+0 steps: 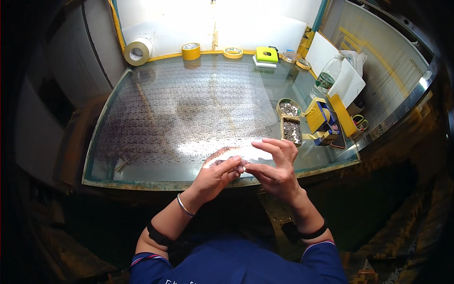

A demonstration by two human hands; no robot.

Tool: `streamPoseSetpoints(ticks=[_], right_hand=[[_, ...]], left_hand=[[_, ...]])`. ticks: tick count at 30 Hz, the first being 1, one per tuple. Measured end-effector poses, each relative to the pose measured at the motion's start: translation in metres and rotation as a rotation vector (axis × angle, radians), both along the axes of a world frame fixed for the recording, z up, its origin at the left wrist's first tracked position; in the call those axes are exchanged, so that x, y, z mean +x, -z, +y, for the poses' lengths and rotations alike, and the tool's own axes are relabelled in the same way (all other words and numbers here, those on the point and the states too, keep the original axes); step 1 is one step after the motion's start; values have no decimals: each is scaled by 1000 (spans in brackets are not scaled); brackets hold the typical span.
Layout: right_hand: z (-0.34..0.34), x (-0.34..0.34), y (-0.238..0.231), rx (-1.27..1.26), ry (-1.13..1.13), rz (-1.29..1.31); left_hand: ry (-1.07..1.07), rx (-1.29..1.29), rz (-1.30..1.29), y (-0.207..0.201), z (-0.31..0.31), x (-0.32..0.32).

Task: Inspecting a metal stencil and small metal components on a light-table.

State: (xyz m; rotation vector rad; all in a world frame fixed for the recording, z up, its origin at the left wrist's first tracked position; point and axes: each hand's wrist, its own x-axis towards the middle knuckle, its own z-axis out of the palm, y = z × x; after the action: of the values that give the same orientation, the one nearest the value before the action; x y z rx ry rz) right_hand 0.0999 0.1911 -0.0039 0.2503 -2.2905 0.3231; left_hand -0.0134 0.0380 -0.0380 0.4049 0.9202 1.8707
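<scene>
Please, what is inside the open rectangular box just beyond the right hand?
Inside the rectangular box are many small grey, silvery pieces, too small to identify. They cover the bottom, so what lies under them cannot be seen.

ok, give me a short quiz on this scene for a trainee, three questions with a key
1. True or false: the left hand holds the speckled piece.

2. At the back of the table, what sits between the white roll and the thin yellow tape?
A) bottle
B) thick yellow tape
C) scissors

3. What shapes are the two containers of silvery bits right of the hands?

Key:
1. True
2. B
3. One round, one rectangular
</scene>
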Motion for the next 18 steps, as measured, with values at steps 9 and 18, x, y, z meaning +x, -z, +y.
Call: streamPoseSetpoints(ticks=[9, 18], right_hand=[[4, -4, 11, 48, 7, -5], [111, 52, -52, -359, 493, 108]], left_hand=[[-13, -18, 21, -1, 1, 2], [19, -27, 73, -4, 3, 3]])
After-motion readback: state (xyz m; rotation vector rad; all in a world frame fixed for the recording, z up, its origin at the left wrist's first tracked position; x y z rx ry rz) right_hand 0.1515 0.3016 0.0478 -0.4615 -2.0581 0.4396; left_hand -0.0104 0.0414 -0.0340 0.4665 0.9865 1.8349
